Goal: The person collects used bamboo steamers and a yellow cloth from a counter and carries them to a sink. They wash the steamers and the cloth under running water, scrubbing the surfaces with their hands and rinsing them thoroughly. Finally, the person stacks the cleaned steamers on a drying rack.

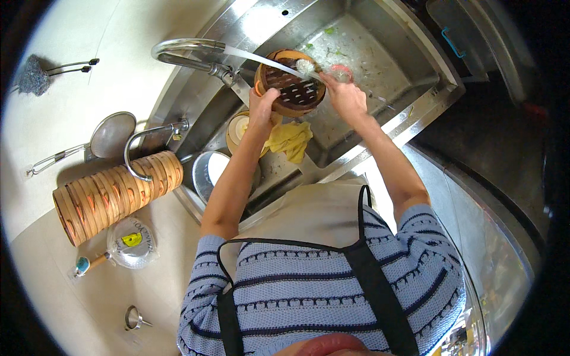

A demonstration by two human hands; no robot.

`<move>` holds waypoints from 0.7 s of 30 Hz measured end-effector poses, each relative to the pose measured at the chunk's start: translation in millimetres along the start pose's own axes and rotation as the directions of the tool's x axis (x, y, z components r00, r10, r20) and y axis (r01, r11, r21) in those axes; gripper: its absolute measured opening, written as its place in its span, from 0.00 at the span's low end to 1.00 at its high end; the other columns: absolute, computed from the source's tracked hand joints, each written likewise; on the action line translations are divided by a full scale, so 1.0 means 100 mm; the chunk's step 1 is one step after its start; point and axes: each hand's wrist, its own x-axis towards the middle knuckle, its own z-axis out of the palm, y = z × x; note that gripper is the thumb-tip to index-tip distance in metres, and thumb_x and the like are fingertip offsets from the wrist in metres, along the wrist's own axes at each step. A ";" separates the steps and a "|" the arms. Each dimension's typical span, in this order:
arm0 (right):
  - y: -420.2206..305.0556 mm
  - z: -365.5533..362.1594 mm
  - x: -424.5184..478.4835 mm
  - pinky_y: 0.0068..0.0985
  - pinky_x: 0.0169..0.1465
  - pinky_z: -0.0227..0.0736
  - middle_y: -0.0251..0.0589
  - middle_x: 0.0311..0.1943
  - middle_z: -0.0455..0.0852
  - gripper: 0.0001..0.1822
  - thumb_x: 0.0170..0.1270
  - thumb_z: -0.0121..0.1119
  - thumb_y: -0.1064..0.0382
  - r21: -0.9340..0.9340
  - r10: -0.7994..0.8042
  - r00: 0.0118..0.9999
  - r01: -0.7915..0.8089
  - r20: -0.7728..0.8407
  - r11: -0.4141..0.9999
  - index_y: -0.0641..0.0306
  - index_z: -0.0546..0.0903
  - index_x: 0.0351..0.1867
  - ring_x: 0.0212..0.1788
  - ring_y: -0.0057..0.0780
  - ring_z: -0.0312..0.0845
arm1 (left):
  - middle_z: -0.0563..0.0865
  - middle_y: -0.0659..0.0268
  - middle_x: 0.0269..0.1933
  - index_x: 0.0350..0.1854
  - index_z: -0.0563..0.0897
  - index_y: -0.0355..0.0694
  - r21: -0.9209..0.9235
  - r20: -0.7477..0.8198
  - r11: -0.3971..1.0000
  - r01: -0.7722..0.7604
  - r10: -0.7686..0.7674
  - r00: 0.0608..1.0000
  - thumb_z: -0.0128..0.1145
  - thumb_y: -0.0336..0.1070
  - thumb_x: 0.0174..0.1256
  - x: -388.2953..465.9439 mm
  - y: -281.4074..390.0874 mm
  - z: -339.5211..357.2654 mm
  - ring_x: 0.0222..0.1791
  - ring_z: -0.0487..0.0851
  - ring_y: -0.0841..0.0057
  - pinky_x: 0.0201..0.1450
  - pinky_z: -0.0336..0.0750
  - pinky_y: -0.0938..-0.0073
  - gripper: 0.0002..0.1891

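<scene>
My left hand grips the near-left rim of a round bamboo steamer basket, thumb on its edge. The basket is tilted, so its dark slatted floor shows. In my right hand is a scrubbing brush with a white head, which is inside the basket by its right rim. A stream of water runs from the curved metal faucet into the basket. Below my hands, a yellow cloth hangs over the divider of the stainless steel sink.
Green scraps and a blurred red item lie in the large basin. A metal pot stands left of my forearm. Stacked bamboo steamers lean beneath a second faucet. On the wall hang a strainer and a funnel.
</scene>
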 end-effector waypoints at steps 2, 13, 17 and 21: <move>-0.18 0.13 -0.08 0.45 0.28 0.77 0.46 0.24 0.84 0.19 0.69 0.47 0.57 0.019 -0.159 0.985 0.161 -0.058 0.987 0.36 0.74 0.61 0.25 0.47 0.82 | 0.82 0.62 0.39 0.46 0.75 0.34 0.054 -0.133 0.998 0.028 -0.020 0.991 0.56 0.28 0.50 0.07 -0.12 -0.06 0.36 0.82 0.71 0.45 0.78 0.70 0.18; -0.34 0.02 -0.11 0.45 0.30 0.78 0.47 0.23 0.84 0.19 0.68 0.47 0.57 0.059 -0.242 0.970 0.244 -0.040 0.968 0.36 0.75 0.59 0.26 0.49 0.83 | 0.82 0.65 0.37 0.44 0.77 0.35 -0.158 0.007 0.985 0.074 -0.074 0.997 0.54 0.29 0.53 -0.12 -0.06 0.09 0.34 0.82 0.75 0.37 0.80 0.72 0.14; -0.25 0.10 0.09 0.44 0.25 0.77 0.43 0.21 0.84 0.19 0.66 0.49 0.60 -0.036 -0.210 0.971 0.208 -0.113 0.978 0.37 0.75 0.58 0.22 0.45 0.82 | 0.82 0.65 0.36 0.45 0.76 0.36 -0.153 0.010 0.987 0.048 -0.047 0.999 0.53 0.30 0.54 -0.01 -0.21 0.09 0.35 0.82 0.75 0.38 0.80 0.73 0.14; -0.35 -0.17 0.05 0.43 0.28 0.79 0.45 0.25 0.86 0.23 0.64 0.48 0.63 -0.122 -0.223 0.973 0.228 0.052 0.966 0.40 0.74 0.61 0.29 0.43 0.85 | 0.82 0.66 0.36 0.46 0.76 0.37 -0.168 0.070 0.979 0.117 -0.106 0.992 0.53 0.31 0.54 -0.07 -0.16 0.08 0.35 0.82 0.76 0.38 0.79 0.73 0.15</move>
